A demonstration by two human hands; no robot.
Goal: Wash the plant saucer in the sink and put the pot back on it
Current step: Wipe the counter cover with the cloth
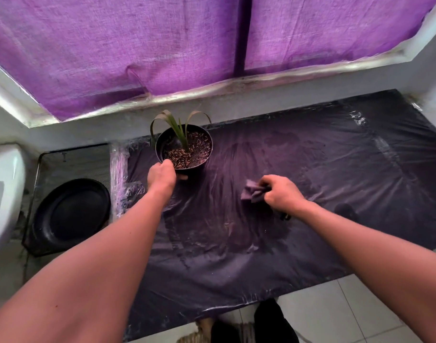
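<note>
Single head view looks steeply down, close over the table [311, 169]

I see the round black plastic plant pot [184, 149] standing upright on the dark plastic-covered table, soil and a small green plant inside. The round black plastic saucer [72, 215] lies flat, well apart at left, beside the white sink [4, 184].

I note a purple woven curtain [137, 45] at top, black pot [184, 154], black saucer [71, 214] lower left, possibly grey-purple cloth [253, 193].
</note>
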